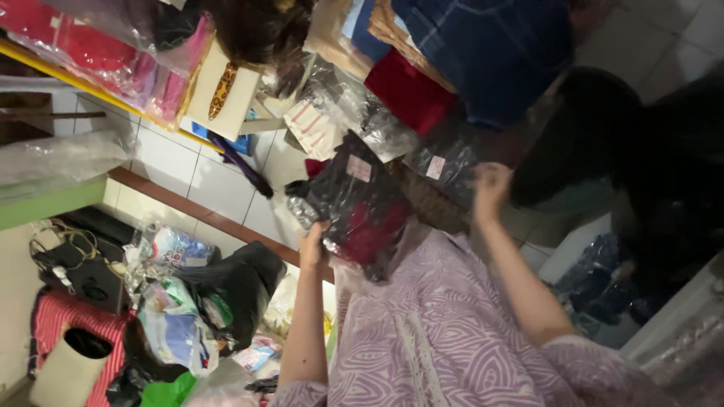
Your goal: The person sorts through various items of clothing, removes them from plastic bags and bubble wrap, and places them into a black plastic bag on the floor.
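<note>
My left hand [311, 245] grips the edge of a clear plastic bag [354, 203] that holds folded black and red cloth with a small white tag. My right hand [490, 188] is blurred and reaches up to a second dark plastic-wrapped packet [445, 162] with a pale tag; whether it grips the packet is unclear. Both arms rise from my purple patterned garment [437, 332] at the bottom of the view. Above the packets lie a folded red cloth [411, 94] and folded blue denim [483, 53].
More wrapped red and pink cloth [90, 53] lies on a yellow-edged shelf at the upper left. A heap of bags [188, 309], a black bag [241, 286] and cables [68, 264] crowd the lower left over white tiles [211, 185]. A dark shape [648, 173] fills the right.
</note>
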